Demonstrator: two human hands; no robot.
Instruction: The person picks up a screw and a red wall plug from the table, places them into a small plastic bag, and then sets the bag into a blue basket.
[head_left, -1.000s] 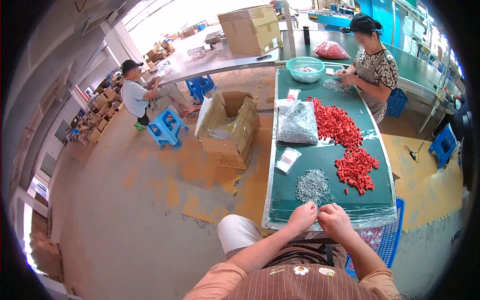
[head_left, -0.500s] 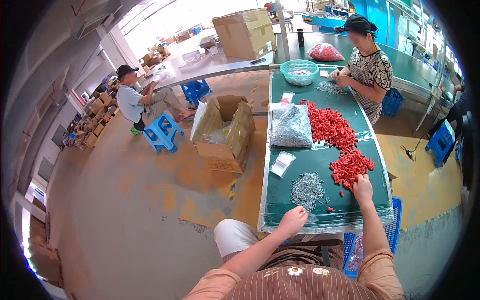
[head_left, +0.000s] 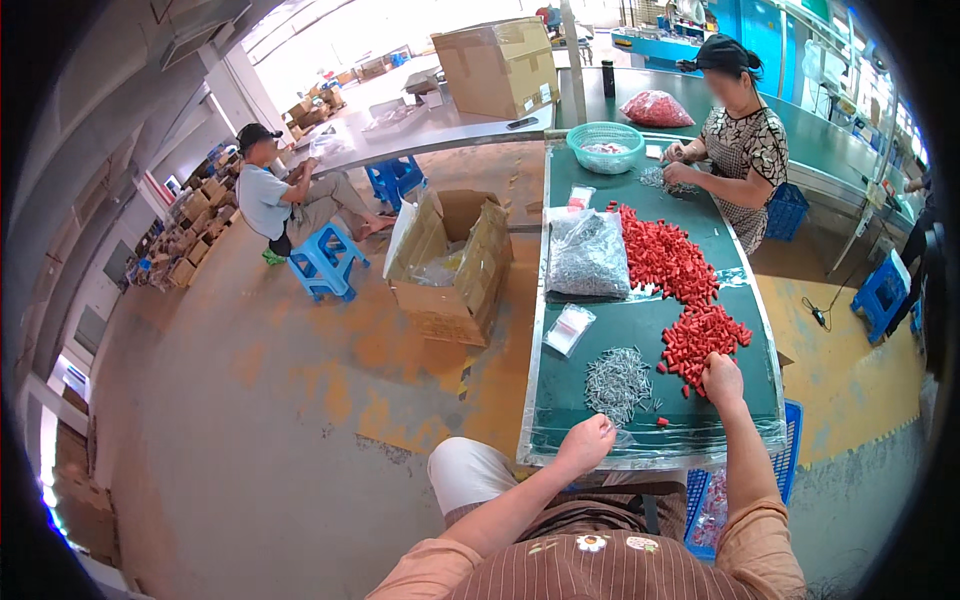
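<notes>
My left hand (head_left: 587, 445) pinches a small clear plastic bag (head_left: 624, 439) at the table's near edge. Just beyond it lies a pile of small silver screws (head_left: 618, 383). My right hand (head_left: 722, 381) reaches into the near edge of a heap of red plastic wall plugs (head_left: 705, 337); its fingers are bunched together, and what they hold is hidden. One loose red plug (head_left: 663, 422) lies between my hands. A larger heap of red plugs (head_left: 668, 250) spreads farther up the green table (head_left: 670, 430).
Left on the table are a big bag of screws (head_left: 587, 255) and a packet of small bags (head_left: 569, 328). A green basket (head_left: 605, 160) stands at the far end, near a co-worker (head_left: 735, 140). An open carton (head_left: 440, 315) sits on the floor, a blue crate (head_left: 790, 450) below right.
My right hand has shifted slightly and still works at the red heap, where some plugs now lie differently. The left hand stays with its bag. The co-worker's hands have moved slightly.
</notes>
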